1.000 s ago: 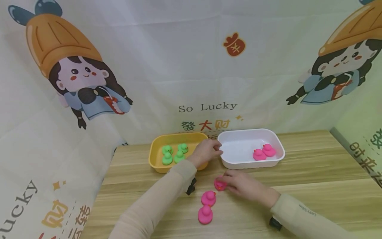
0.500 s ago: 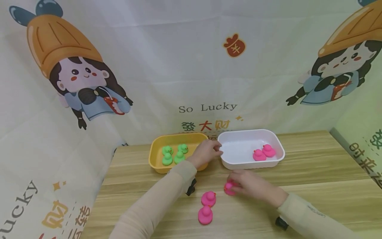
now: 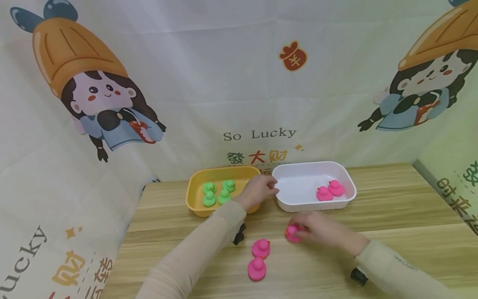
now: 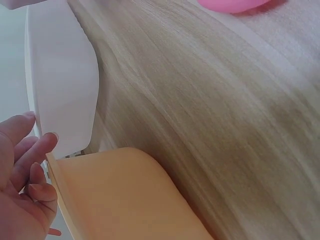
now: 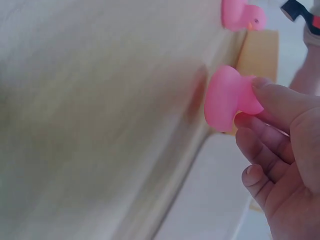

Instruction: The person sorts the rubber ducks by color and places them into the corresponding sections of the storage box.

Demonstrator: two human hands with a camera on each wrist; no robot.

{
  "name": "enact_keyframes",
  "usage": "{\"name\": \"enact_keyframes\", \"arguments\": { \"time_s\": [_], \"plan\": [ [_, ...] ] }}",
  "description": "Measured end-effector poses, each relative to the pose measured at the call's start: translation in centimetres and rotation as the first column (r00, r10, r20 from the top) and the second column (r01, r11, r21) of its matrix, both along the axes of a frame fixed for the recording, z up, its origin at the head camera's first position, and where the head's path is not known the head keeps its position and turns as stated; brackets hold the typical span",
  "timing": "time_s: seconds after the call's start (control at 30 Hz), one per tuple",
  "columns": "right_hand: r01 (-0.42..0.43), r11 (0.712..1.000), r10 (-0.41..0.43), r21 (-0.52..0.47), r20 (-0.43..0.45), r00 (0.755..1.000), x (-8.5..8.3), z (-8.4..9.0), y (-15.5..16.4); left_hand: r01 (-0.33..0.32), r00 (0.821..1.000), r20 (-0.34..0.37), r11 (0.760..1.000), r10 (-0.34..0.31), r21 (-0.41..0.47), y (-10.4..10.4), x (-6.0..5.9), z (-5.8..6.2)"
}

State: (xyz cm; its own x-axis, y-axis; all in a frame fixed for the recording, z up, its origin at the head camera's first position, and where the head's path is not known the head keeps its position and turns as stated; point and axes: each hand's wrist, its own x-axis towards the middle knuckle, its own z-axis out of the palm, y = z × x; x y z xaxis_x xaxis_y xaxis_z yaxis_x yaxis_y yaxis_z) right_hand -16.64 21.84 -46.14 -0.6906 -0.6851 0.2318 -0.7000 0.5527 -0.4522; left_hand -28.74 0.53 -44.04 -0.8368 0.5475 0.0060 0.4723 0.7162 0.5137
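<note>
My right hand (image 3: 311, 228) pinches a pink duck (image 3: 292, 233) (image 5: 227, 97) just above the wooden table, in front of the white tray (image 3: 295, 204). That tray holds two pink ducks (image 3: 330, 190). Two more pink ducks (image 3: 259, 257) sit on the table near the front. My left hand (image 3: 259, 189) rests on the right rim of the yellow tray (image 3: 194, 195), fingers loosely curled over the edge (image 4: 35, 165), holding nothing. Three green ducks (image 3: 218, 193) lie in the yellow tray.
A printed cloth backdrop (image 3: 239, 83) hangs behind and to both sides of the wooden table (image 3: 392, 216). The white tray's wall (image 4: 62, 85) stands close beside the yellow tray's rim (image 4: 125, 195). Another pink duck (image 5: 240, 15) shows farther off in the right wrist view.
My right hand has picked the pink duck up from the table and carried it to the right, toward the white tray. The left hand has stayed on the yellow tray.
</note>
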Motion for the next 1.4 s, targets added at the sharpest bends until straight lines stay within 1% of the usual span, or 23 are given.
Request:
{"name": "enact_keyframes", "arguments": {
  "time_s": [0.13, 0.27, 0.37, 0.53, 0.6, 0.67, 0.77, 0.97, 1.17, 1.3, 1.4],
  "plan": [
    [0.013, 1.0, -0.013, 0.005, 0.012, 1.0, -0.2, 1.3, 1.1, -0.012, 1.0, 0.011, 1.0, 0.012, 0.015, 0.0, 0.1, 0.0],
    [0.058, 0.998, -0.059, 0.031, 0.019, 0.998, -0.6, 2.9, 2.3, -0.036, 0.999, 0.032, 0.999, 0.035, 0.036, 0.0, 0.2, 0.0],
    [0.097, 0.995, -0.097, 0.026, -0.008, 0.995, -0.9, 4.2, 3.0, -0.052, 0.998, 0.037, 0.998, 0.051, 0.04, 0.0, 0.2, 0.0],
    [0.161, 0.987, -0.161, 0.001, -0.086, 0.983, -2.0, 6.1, 4.2, -0.055, 0.998, 0.033, 0.998, 0.054, 0.024, -0.1, 0.2, 0.3],
    [0.195, 0.981, -0.194, -0.002, -0.098, 0.976, -2.6, 6.6, 4.6, -0.054, 0.998, 0.039, 0.998, 0.053, 0.02, -0.1, 0.2, 0.3],
    [0.233, 0.973, -0.232, 0.002, -0.083, 0.969, -3.2, 7.0, 5.1, -0.053, 0.998, 0.039, 0.998, 0.052, 0.017, -0.2, 0.2, 0.3],
    [0.275, 0.961, -0.275, -0.008, -0.042, 0.961, -4.2, 7.2, 5.8, -0.047, 0.998, 0.037, 0.999, 0.047, 0.02, -0.2, 0.3, 0.1],
    [0.316, 0.949, -0.316, -0.009, -0.001, 0.949, -6.4, 6.9, 7.5, -0.037, 0.999, 0.036, 0.999, 0.036, 0.017, 0.0, 0.4, 0.1],
    [0.399, 0.916, -0.4, 0.031, 0.046, 0.915, -8.0, 6.4, 8.5, -0.04, 0.998, 0.053, 0.999, 0.039, 0.02, 0.0, 0.5, 0.2],
    [0.431, 0.9, -0.434, 0.06, 0.054, 0.899, -9.2, 5.6, 8.9, -0.046, 0.998, 0.054, 0.999, 0.045, 0.008, 0.0, 0.6, 0.2],
    [0.454, 0.886, -0.462, 0.09, 0.09, 0.883, -9.9, 5.1, 9.0, -0.048, 0.997, 0.054, 0.999, 0.047, 0.007, 0.0, 0.6, 0.2]
  ]
}}
